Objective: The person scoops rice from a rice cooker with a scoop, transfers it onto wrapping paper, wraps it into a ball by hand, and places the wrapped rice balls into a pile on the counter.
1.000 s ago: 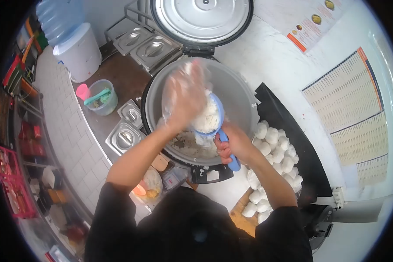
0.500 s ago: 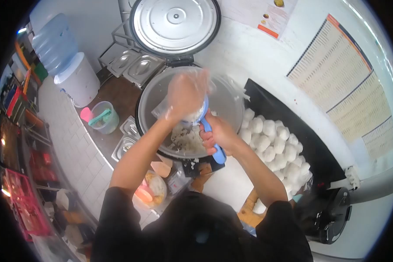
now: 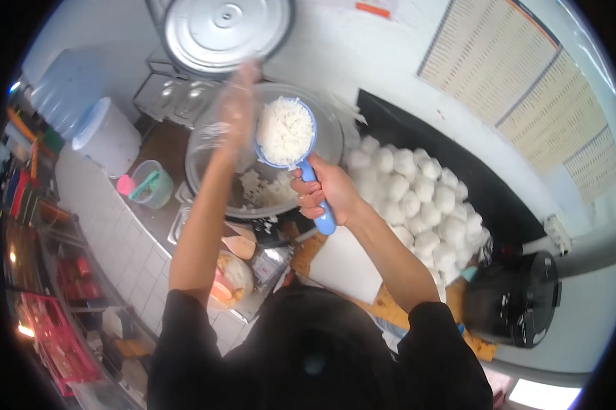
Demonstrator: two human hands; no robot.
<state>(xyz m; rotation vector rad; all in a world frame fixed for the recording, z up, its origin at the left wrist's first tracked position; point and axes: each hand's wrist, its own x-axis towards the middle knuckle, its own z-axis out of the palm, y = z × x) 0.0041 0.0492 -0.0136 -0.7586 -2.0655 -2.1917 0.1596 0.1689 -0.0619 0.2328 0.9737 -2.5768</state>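
Observation:
My right hand (image 3: pixel 325 191) is wrapped round the blue handle of a round rice scoop (image 3: pixel 326 217). White cooked rice (image 3: pixel 286 131) fills its bowl to a mound. Left of the scoop, my left hand (image 3: pixel 239 109) is raised in a clear plastic glove, blurred by motion. Its fingers look stretched out, and I see nothing held in it. Both hands are over a large round rice cooker pot (image 3: pixel 334 137), where more loose rice (image 3: pixel 270 191) lies near the front wall. The cooker's metal lid (image 3: pixel 227 31) stands raised behind.
Many white rounded bundles (image 3: pixel 417 198) are piled right of the pot, beside a white sheet (image 3: pixel 347 265). At left stand a clear tub (image 3: pixel 152 184), lidded metal containers (image 3: pixel 178 99) and a water dispenser (image 3: pixel 110 140). A bowl (image 3: pixel 236 273) is near my left elbow; a black pot (image 3: pixel 513 297) stands right.
My left hand has moved away from the scoop's bowl to the left, uncovering the mounded rice. My right hand keeps hold of the scoop. The camera view has shifted.

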